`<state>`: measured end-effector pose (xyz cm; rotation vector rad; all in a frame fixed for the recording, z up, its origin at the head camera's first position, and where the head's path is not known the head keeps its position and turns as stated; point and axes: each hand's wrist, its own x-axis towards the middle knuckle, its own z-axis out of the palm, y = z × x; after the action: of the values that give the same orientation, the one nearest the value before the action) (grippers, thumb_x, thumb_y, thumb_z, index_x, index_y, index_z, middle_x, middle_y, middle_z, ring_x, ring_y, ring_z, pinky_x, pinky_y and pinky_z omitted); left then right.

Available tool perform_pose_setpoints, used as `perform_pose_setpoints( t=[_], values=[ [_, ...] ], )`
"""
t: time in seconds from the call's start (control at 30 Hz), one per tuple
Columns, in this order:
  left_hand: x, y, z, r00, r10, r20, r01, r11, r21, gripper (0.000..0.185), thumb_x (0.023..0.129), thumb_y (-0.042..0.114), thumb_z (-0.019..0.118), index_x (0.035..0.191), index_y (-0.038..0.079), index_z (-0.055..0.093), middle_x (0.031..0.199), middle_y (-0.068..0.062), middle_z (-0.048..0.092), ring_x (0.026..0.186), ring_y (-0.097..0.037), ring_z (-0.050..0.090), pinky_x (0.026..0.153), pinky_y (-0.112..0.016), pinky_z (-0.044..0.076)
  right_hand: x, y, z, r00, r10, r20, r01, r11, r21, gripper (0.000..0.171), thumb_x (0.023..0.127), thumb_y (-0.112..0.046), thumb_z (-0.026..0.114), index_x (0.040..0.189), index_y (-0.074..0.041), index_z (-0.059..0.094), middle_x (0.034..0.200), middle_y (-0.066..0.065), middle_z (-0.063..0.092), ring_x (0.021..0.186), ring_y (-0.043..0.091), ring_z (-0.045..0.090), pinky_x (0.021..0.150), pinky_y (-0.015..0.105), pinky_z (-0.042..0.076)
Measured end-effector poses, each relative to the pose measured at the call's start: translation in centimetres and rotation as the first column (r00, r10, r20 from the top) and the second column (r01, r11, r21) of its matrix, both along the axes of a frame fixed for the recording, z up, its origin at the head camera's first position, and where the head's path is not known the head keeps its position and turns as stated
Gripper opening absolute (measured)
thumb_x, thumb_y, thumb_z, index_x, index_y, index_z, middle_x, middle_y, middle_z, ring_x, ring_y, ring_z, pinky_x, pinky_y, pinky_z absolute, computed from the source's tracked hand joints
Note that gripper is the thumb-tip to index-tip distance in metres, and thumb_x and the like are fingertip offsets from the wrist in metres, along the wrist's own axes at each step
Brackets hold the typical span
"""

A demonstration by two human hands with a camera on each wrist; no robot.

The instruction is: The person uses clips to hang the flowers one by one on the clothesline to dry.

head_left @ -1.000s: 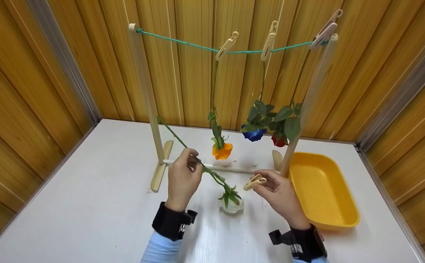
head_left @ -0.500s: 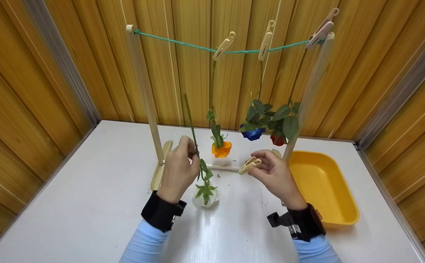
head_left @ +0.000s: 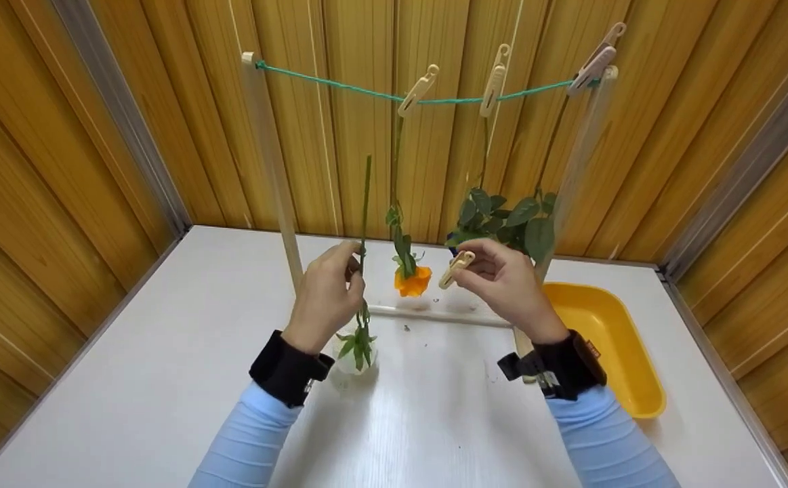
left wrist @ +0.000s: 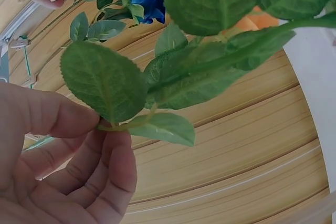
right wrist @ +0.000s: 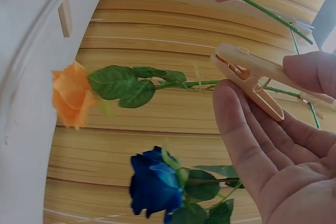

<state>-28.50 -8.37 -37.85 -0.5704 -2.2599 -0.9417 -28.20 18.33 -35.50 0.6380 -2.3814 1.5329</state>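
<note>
Overhead, the left hand (head_left: 326,295) is pinching a white rose's stem (head_left: 364,210) upright; the right hand (head_left: 502,285) is gripping a clothespin (right wrist: 252,80), jaws seemingly closed up close.

Open stretch of green line (head_left: 326,80) between the left post (head_left: 273,169) and the first peg (head_left: 419,90). Farther right, crowded: three pegs on the line, with the orange flower (head_left: 412,279) and a leafy bunch (head_left: 505,217) hanging below. Upright stem (head_left: 365,203) in the left hand (head_left: 326,295) just beside the orange flower's stalk. Bare white table (head_left: 163,379) on the left; yellow tray (head_left: 610,352) blocking the right, past the right post (head_left: 580,156).
</note>
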Motion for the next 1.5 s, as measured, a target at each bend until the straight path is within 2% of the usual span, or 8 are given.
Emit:
perform_pose_setpoints(
  t=[0.17,0.43,0.6,0.83,1.03,1.27,1.5],
  values=[
    [-0.7,-0.3,0.7,0.998,-0.028,0.058,0.027,0.999,0.019,0.022,0.084,-0.012,0.060,0.101,-0.001,0.066,0.081,-0.010,0.065,0.074,-0.024,0.062,0.069,-0.037,0.054,-1.0,-0.6,2.1,0.997,0.021,-0.077,-0.018,0.999,0.040,0.029,0.093,-0.001,0.074,0.120,0.004,0.068,0.105,0.016,0.074,0.088,0.015,0.071,0.080,0.018,0.056],
    [-2.3,-0.8,1.9,0.994,-0.039,0.103,0.038,0.999,0.011,0.015,0.080,-0.011,0.060,0.091,0.000,0.061,0.079,-0.012,0.065,0.071,-0.025,0.059,0.066,-0.037,0.049,-2.6,-2.1,5.3,0.988,0.027,-0.155,-0.007,0.992,0.127,0.031,0.093,-0.003,0.074,0.123,0.003,0.068,0.103,0.015,0.074,0.088,0.025,0.073,0.077,0.016,0.055],
    [-3.3,-1.0,2.8,0.989,-0.023,0.144,0.025,1.000,-0.010,0.012,0.079,-0.009,0.060,0.086,0.001,0.059,0.078,-0.011,0.063,0.071,-0.024,0.056,0.065,-0.036,0.046,-3.6,-3.2,6.9,0.982,0.055,-0.181,-0.029,0.989,0.146,0.032,0.094,-0.004,0.072,0.125,0.004,0.067,0.103,0.017,0.074,0.091,0.028,0.073,0.078,0.016,0.055],
    [-4.7,-1.0,4.2,0.980,-0.022,0.200,0.028,0.999,-0.028,0.012,0.078,-0.008,0.060,0.083,0.002,0.057,0.073,-0.006,0.056,0.069,-0.021,0.050,0.063,-0.032,0.041,-4.8,-4.3,9.0,0.982,0.066,-0.177,-0.038,0.987,0.159,0.032,0.094,-0.005,0.071,0.125,0.004,0.068,0.105,0.016,0.074,0.090,0.024,0.071,0.079,0.018,0.054],
    [-5.5,-1.1,5.2,0.965,-0.006,0.262,0.018,0.999,-0.046,0.018,0.080,-0.009,0.061,0.081,0.006,0.051,0.073,-0.003,0.050,0.070,-0.021,0.048,0.063,-0.032,0.039,-5.9,-5.3,10.9,0.973,0.072,-0.220,-0.037,0.987,0.159,0.029,0.094,-0.004,0.071,0.121,0.004,0.069,0.105,0.015,0.075,0.089,0.021,0.072,0.079,0.019,0.055],
    [-6.5,-2.0,5.4,0.963,0.038,0.267,-0.012,0.995,-0.099,0.013,0.079,-0.010,0.059,0.086,0.002,0.057,0.076,-0.005,0.055,0.075,-0.025,0.054,0.067,-0.036,0.044,-6.7,-7.7,12.9,0.966,0.114,-0.232,-0.079,0.985,0.154,0.029,0.094,-0.005,0.070,0.122,0.002,0.069,0.106,0.013,0.075,0.092,0.020,0.073,0.082,0.024,0.056],
    [-7.5,-3.2,5.3,0.942,0.079,0.325,-0.049,0.994,-0.099,0.009,0.089,-0.006,0.057,0.090,0.003,0.058,0.080,-0.008,0.059,0.077,-0.023,0.055,0.069,-0.035,0.046,-7.8,-10.4,15.1,0.958,0.120,-0.259,-0.070,0.978,0.195,0.028,0.096,-0.008,0.069,0.122,-0.001,0.070,0.107,0.010,0.076,0.092,0.017,0.073,0.082,0.025,0.056]
  ],
)
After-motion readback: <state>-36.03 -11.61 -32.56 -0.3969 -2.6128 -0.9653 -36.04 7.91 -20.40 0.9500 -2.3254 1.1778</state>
